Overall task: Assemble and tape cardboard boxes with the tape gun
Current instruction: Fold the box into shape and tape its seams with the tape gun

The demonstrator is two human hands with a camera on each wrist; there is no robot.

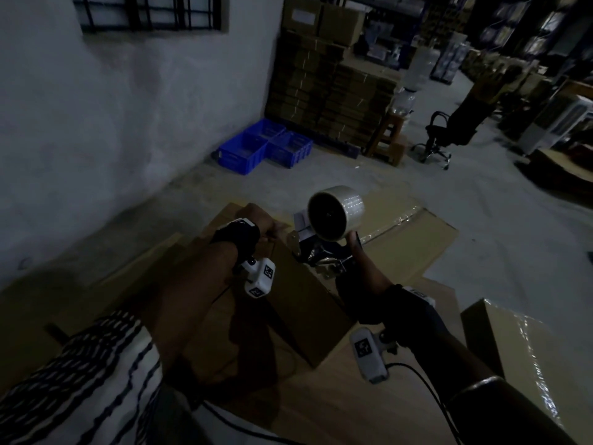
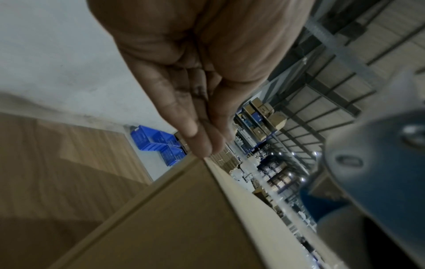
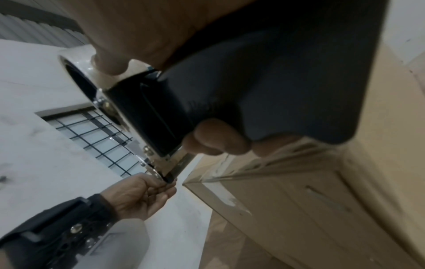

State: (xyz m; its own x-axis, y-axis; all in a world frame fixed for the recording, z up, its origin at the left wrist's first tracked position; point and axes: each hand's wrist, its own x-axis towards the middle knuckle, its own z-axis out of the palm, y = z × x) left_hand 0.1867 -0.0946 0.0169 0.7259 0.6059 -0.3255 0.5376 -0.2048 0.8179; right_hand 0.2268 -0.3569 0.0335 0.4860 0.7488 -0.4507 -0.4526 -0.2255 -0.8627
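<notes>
The likeliest trouble from here was the tape end slipping free or sticking down crooked, because the left hand point(image 3: 138, 196) seemed to have only a fingertip pinch at the mouth of the tape gun point(image 1: 324, 239), and the cardboard box point(image 1: 288, 303) under it stood tilted, edge up, with little to steady it. What exactly the fingertips point(image 2: 202, 143) pinched was too blurred to tell; in the left wrist view they came together right at the box's top edge. The right hand point(image 1: 359, 268), at centre right of the head view, was wrapped round the gun's dark handle with the thumb up against the clear tape roll point(image 1: 337, 213). The gun hung just above the box's upper corner, at the middle of the frame, between the two hands, its metal nose touching or nearly touching the left fingers. A taped box point(image 1: 529, 354) sat at the lower right, and blue plastic crates point(image 1: 263, 146) lay by the wall in the upper middle.
</notes>
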